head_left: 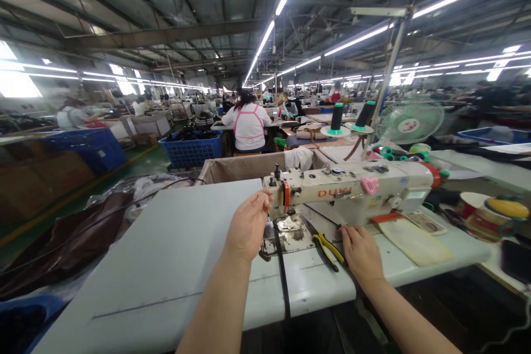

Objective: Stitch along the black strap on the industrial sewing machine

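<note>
My left hand (250, 220) is raised at the needle end of a white sewing machine (315, 185), its fingertips pinched together; whatever they hold is too small to make out. Low over the table, right of the needle plate (290, 227), my right hand (360, 250) has its fingers closed on the near end of a thin dark rod (326, 215). That rod slants away beneath the machine arm. Pliers with yellow and black handles (329, 249) lie between my hands. A narrow black strap (282, 271) runs from the presser foot area over the table's front edge.
Two dark thread spools (337, 118) and a green fan (409, 121) stand behind the machine. At the right is a jar with a yellow lid (500, 215). A fabric-lined bin (244, 168) adjoins the table's far side. Ahead sits a person in white (250, 127) near a blue crate (191, 146).
</note>
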A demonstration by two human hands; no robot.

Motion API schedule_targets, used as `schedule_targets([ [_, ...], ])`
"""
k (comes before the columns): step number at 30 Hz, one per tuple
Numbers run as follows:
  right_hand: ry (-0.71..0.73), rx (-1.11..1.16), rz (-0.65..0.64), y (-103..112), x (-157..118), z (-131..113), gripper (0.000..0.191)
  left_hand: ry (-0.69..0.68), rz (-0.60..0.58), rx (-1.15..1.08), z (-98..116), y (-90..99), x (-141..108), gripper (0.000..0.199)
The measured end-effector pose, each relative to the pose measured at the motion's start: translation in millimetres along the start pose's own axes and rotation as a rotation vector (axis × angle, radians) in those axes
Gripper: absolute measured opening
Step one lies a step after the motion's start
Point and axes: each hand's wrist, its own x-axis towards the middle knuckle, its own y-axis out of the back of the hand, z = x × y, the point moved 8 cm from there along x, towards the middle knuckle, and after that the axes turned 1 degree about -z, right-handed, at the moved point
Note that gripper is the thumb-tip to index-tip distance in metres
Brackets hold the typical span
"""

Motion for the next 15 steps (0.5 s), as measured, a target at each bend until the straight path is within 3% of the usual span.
schedule_targets([
  [4,-0.014,0.012,-0.003,1,0,-1,0.042,-0.041,-0.101,-0.127,13,-26.5,7,0.021],
  [7,-0.024,0.027,-0.003,3,0,-2,0.041,-0.080,-0.104,-0.176,10,-36.7,22,0.021],
  [11,-0.040,0.067,-0.001,4,-1,-3,0.042,-0.090,0.041,-0.075,1,-24.5,35,0.027],
  [15,-0.078,0.138,0.008,5,0,-1,0.040,-0.129,0.149,0.051,13,0.5,16,0.036],
])
